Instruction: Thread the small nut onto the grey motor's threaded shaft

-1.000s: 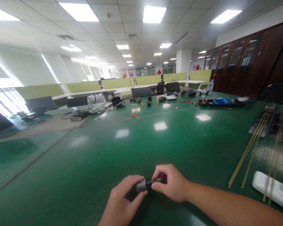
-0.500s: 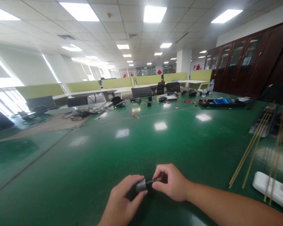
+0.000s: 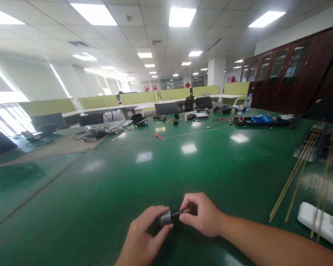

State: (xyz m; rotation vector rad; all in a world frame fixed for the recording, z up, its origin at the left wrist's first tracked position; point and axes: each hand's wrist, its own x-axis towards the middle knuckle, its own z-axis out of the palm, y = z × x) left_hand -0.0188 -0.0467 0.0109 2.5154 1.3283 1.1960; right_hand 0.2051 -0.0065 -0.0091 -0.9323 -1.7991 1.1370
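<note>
at 6 o'clock, just above the green table (image 3: 183, 166), the left hand (image 3: 144, 238) pinches a small grey cylinder (image 3: 165, 218) to brace it while the right hand (image 3: 204, 216) grips its thin dark shaft (image 3: 180, 213), pointing toward 3 o'clock.

You get bright, even light from the ceiling panels (image 3: 181, 16); their glare patches the green surface (image 3: 100, 192), and the frame's right edge blurs and bends.
</note>
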